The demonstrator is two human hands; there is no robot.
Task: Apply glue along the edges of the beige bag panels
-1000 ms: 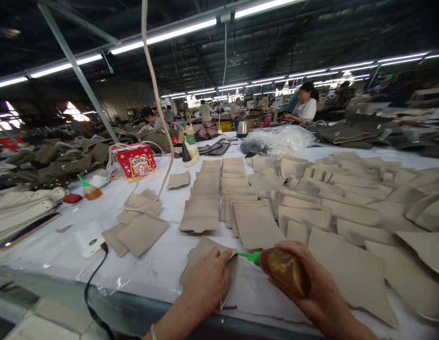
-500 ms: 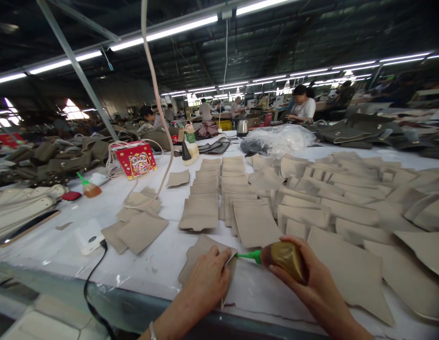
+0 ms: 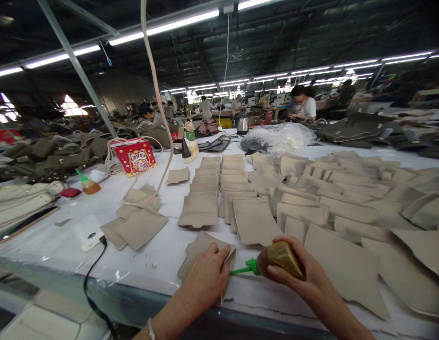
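Observation:
My left hand (image 3: 210, 270) holds a beige leather-like piece (image 3: 191, 257) at the table's front edge, its fingers bent over the piece's right side. In my right hand (image 3: 307, 269) is a squeeze bottle (image 3: 281, 259) of amber-brown liquid, lying on its side with fingers and thumb wrapped around it. Its green nozzle (image 3: 244, 270) points left, and the tip is at the right edge of the held piece, close by my left fingers. Whether the tip touches the piece I cannot tell. Just beyond my hands lies a stack of similar pieces (image 3: 256, 219).
Rows of overlapping beige pieces (image 3: 350, 259) cover the right side. Left are a loose pile (image 3: 143, 229), a white device (image 3: 87, 233) with a black cable, another green-tipped bottle (image 3: 90, 185) and a red box (image 3: 136, 158). A hose (image 3: 153, 85) hangs down. Co-workers sit farther back.
The squeeze bottle's nozzle has moved down along the right edge of the held piece, toward me. My left hand stays on the piece, nearly still.

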